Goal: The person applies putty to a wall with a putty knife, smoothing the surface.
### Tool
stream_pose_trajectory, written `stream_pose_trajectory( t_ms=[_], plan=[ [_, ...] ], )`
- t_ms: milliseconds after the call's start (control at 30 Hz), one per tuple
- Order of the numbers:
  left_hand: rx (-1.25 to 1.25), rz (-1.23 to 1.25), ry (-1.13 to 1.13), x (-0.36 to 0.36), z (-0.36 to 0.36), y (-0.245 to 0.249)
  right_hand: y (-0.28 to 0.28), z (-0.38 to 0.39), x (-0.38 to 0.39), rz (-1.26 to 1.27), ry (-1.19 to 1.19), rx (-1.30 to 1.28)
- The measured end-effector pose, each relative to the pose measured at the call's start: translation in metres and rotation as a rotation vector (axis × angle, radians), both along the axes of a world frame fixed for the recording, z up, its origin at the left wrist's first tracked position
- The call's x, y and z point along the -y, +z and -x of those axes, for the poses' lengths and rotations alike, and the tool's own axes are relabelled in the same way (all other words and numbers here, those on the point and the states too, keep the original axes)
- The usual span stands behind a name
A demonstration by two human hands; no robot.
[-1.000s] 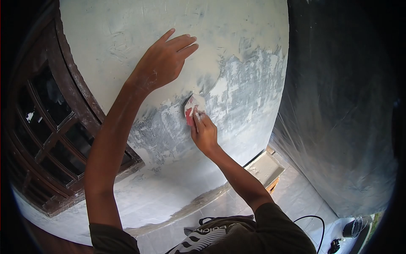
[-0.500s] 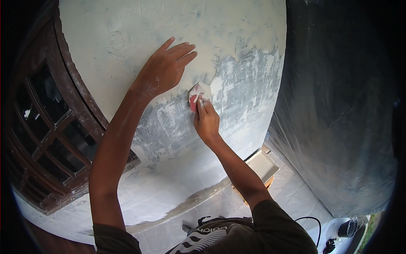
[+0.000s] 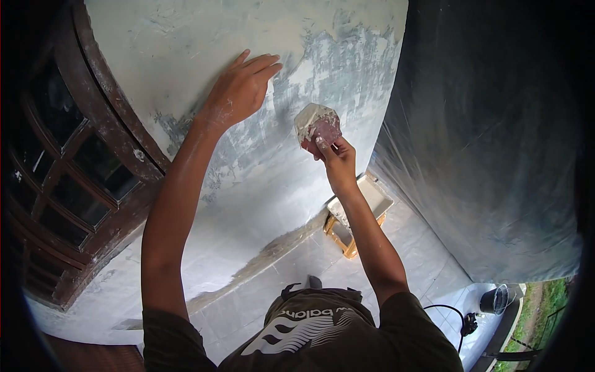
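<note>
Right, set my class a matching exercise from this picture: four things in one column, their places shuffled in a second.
Things:
1 left hand
2 scraper
3 tray
4 bucket

Places:
a on a wooden stand at the foot of the wall
b spread flat against the wall
c lower right corner of the view
d held in the right hand

Pairs: 1-b, 2-d, 3-a, 4-c

Left hand (image 3: 238,93) lies flat on the wall (image 3: 186,37), scraper (image 3: 317,124) right of it, window (image 3: 68,161) left.

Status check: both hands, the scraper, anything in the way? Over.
Left hand flat on wall, open. Right hand shut on scraper, blade caked with filler. Tray below, apart from both.
</note>
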State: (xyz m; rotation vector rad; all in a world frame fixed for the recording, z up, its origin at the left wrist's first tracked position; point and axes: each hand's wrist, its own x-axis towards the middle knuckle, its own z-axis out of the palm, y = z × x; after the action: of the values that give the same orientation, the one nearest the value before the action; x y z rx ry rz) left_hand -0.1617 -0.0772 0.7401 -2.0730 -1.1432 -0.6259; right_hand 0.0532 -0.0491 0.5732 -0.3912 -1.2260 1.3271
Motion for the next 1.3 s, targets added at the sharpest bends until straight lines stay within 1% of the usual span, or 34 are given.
stream_pose_trajectory(
  t_ms=[67,167,300,333,500,567,633,833,900,933,1067,1133,1167,1200,1267,1300],
  plan=[
    [0.051,0.029,-0.032,0.006,-0.004,-0.016,-0.007,-0.009,0.008,0.105,0.034,-0.067],
    [0.122,0.092,-0.063,0.015,-0.009,-0.040,-0.018,-0.025,0.016,0.198,0.016,-0.030],
    [0.191,0.163,-0.080,0.018,-0.023,-0.073,-0.039,-0.042,0.023,0.329,-0.017,-0.078],
    [0.193,0.174,-0.083,0.016,-0.026,-0.081,-0.046,-0.046,0.022,0.337,0.010,-0.101],
    [0.258,0.277,-0.122,-0.002,-0.051,-0.122,-0.077,-0.070,0.015,0.418,-0.002,-0.142],
    [0.283,0.320,-0.125,-0.015,-0.065,-0.140,-0.089,-0.084,0.007,0.481,-0.046,-0.164],
    [0.314,0.389,-0.127,-0.039,-0.088,-0.171,-0.114,-0.111,-0.012,0.551,-0.074,-0.138],
    [0.400,0.521,-0.119,-0.094,-0.139,-0.258,-0.189,-0.171,-0.061,0.636,-0.088,0.010],
    [0.479,0.569,-0.100,-0.106,-0.157,-0.292,-0.214,-0.188,-0.076,0.695,-0.092,0.066],
    [0.499,0.611,-0.083,-0.109,-0.163,-0.309,-0.227,-0.192,-0.080,0.736,-0.095,0.117],
    [0.566,0.723,-0.038,-0.120,-0.188,-0.375,-0.277,-0.212,-0.095,0.838,-0.130,0.192],
    [0.590,0.783,-0.030,-0.122,-0.193,-0.405,-0.307,-0.218,-0.098,0.836,-0.155,0.323],
    [0.613,0.819,-0.024,-0.124,-0.191,-0.421,-0.323,-0.218,-0.099,0.858,-0.162,0.328],
    [0.661,0.805,-0.045,-0.123,-0.194,-0.434,-0.338,-0.220,-0.096,0.868,-0.197,0.444],
    [0.696,0.877,-0.033,-0.124,-0.197,-0.458,-0.373,-0.221,-0.095,0.837,-0.252,0.652],
    [0.732,0.932,-0.016,-0.121,-0.196,-0.472,-0.390,-0.219,-0.091,0.864,-0.248,0.655]
  ],
)
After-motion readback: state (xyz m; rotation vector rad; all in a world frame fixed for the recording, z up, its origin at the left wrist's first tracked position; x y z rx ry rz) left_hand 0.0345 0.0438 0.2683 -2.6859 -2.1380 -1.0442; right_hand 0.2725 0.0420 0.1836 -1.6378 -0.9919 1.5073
